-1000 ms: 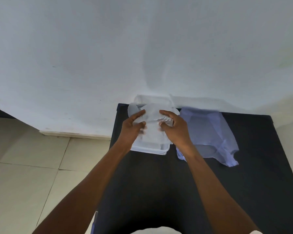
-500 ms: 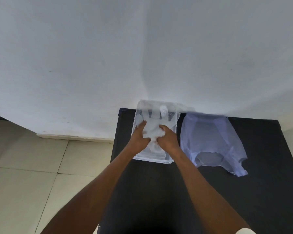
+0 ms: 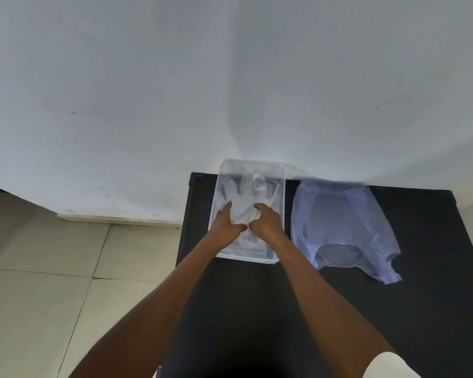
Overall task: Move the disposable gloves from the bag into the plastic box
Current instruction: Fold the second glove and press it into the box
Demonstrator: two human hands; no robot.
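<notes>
A clear plastic box (image 3: 281,214) stands at the far left of the black table, against the wall. Translucent disposable gloves (image 3: 243,211) lie spread flat inside it, fingers pointing toward the wall. Both of my hands are inside the box on top of the gloves: my left hand (image 3: 225,223) rests on their left side, my right hand (image 3: 266,222) on their right side, fingers curled into the plastic. A pale blue plastic bag (image 3: 339,222) lies flat on the table just right of the box, handles toward me.
The black table (image 3: 393,309) stretches right and toward me. A white wall (image 3: 230,77) rises directly behind the box and bag. Left of the table is a tiled floor (image 3: 52,282) below.
My hands have come down from holding the gloves above the box to pressing them flat inside it. The bag has stayed in place.
</notes>
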